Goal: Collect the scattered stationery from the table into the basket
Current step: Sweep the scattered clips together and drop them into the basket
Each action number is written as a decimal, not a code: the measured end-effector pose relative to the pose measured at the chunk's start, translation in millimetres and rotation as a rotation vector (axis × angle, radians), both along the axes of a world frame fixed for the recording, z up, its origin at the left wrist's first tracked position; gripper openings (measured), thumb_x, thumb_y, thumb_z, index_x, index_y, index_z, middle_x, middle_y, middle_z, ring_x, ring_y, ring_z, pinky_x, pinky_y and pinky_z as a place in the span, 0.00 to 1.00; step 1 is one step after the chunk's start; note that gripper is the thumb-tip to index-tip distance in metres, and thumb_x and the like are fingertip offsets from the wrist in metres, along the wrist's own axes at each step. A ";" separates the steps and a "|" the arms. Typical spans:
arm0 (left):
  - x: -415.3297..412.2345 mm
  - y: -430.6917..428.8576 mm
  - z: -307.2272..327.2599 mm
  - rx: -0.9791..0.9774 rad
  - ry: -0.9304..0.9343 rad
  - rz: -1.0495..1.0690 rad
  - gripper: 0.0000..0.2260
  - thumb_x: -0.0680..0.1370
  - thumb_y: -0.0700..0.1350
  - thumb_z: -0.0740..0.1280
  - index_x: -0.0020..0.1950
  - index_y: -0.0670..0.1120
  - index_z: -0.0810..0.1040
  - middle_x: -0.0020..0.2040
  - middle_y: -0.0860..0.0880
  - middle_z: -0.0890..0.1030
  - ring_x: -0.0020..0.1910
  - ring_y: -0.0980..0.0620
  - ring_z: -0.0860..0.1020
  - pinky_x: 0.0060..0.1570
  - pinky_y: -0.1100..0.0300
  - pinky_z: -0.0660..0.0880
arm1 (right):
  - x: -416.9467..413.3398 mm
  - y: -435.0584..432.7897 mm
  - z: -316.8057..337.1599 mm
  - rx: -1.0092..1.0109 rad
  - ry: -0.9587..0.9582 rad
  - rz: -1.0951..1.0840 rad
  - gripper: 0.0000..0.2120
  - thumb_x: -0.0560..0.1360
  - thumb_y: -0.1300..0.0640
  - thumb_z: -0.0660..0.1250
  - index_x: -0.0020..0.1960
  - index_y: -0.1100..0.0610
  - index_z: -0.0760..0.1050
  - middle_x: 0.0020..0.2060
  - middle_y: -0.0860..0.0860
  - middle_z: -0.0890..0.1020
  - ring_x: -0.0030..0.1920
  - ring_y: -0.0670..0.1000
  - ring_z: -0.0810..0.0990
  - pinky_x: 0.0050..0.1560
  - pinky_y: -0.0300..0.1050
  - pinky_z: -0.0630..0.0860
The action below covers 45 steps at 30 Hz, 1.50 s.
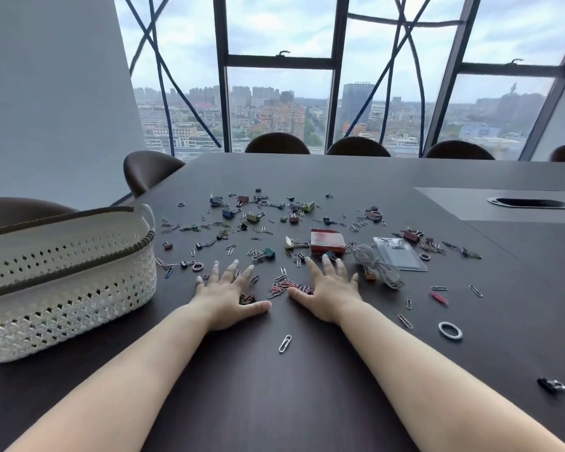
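Both hands lie flat, palms down, on the dark table [274, 402]. My left hand [229, 293] and my right hand [327, 290] have their fingers spread, and a small heap of pink paper clips [282, 286] lies between them. Beyond the fingertips, several paper clips and coloured binder clips [268, 252] are scattered. A red box [327, 241], a clear badge holder [400, 254] and a coiled white cable [377, 267] lie to the right. The white woven basket [62, 288] stands at the left, apart from my left hand.
Loose clips [284, 343], a ring [450, 331] and a black binder clip [551, 384] lie near the front right. A cable-port panel [530, 203] is set into the table's far right. Chair backs [277, 143] line the far edge and left side, before large windows.
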<state>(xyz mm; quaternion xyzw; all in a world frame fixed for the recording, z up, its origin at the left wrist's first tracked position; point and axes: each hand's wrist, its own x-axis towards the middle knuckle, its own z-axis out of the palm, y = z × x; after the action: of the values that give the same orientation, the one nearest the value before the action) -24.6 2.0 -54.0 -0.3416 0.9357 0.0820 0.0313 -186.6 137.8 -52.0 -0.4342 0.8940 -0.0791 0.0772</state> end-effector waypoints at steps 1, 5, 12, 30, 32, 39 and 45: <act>-5.6 -6.4 -0.2 -0.012 0.010 0.008 0.40 0.70 0.73 0.53 0.75 0.59 0.41 0.77 0.51 0.39 0.75 0.44 0.36 0.70 0.38 0.41 | -5.9 -7.1 0.2 -0.007 0.009 0.024 0.39 0.71 0.28 0.51 0.75 0.41 0.41 0.76 0.50 0.42 0.75 0.56 0.38 0.72 0.64 0.40; -32.3 -35.7 0.4 -0.018 0.053 0.057 0.40 0.71 0.72 0.53 0.75 0.59 0.40 0.76 0.51 0.37 0.74 0.43 0.34 0.69 0.35 0.41 | -25.2 -33.1 1.5 -0.029 0.055 0.185 0.37 0.72 0.30 0.53 0.74 0.39 0.40 0.76 0.47 0.42 0.76 0.54 0.39 0.73 0.60 0.41; -69.5 -72.4 -2.0 -0.023 0.049 -0.094 0.31 0.74 0.68 0.53 0.73 0.65 0.44 0.77 0.56 0.39 0.75 0.46 0.35 0.69 0.36 0.40 | -54.0 -79.4 -1.6 -0.061 0.148 0.311 0.37 0.75 0.35 0.52 0.76 0.46 0.39 0.76 0.48 0.40 0.75 0.49 0.35 0.73 0.49 0.34; -57.1 -60.7 -0.3 -0.136 0.239 -0.130 0.23 0.77 0.59 0.58 0.71 0.58 0.64 0.60 0.49 0.68 0.64 0.49 0.64 0.64 0.55 0.62 | -38.0 -60.2 -1.3 -0.153 0.192 0.045 0.30 0.71 0.32 0.57 0.69 0.44 0.63 0.69 0.50 0.65 0.69 0.55 0.59 0.66 0.57 0.59; -55.4 -58.3 -0.7 -0.171 0.190 -0.092 0.26 0.76 0.63 0.57 0.72 0.59 0.61 0.63 0.49 0.65 0.66 0.48 0.60 0.66 0.53 0.59 | -37.6 -60.3 -1.9 -0.136 0.183 -0.001 0.31 0.71 0.31 0.56 0.70 0.44 0.61 0.70 0.51 0.64 0.70 0.55 0.58 0.66 0.58 0.58; -56.6 -53.2 -0.9 -0.121 0.256 -0.097 0.16 0.77 0.60 0.58 0.62 0.56 0.71 0.58 0.49 0.69 0.62 0.49 0.66 0.61 0.54 0.66 | -34.6 -60.1 0.1 -0.146 0.242 -0.016 0.23 0.73 0.35 0.56 0.60 0.48 0.70 0.61 0.52 0.71 0.64 0.56 0.64 0.60 0.54 0.63; -55.5 -48.4 0.9 -0.146 0.288 -0.103 0.14 0.77 0.58 0.58 0.55 0.50 0.71 0.55 0.49 0.73 0.56 0.47 0.75 0.52 0.57 0.70 | -34.2 -59.7 1.2 -0.139 0.172 -0.067 0.26 0.72 0.33 0.56 0.59 0.51 0.69 0.62 0.55 0.69 0.64 0.59 0.64 0.60 0.54 0.66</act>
<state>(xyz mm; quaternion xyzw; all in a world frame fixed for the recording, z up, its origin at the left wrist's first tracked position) -80.1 -46.3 -53.1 -0.2792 0.9503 0.0602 -0.1236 -220.8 78.0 -50.8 -0.4136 0.9037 -0.1062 -0.0327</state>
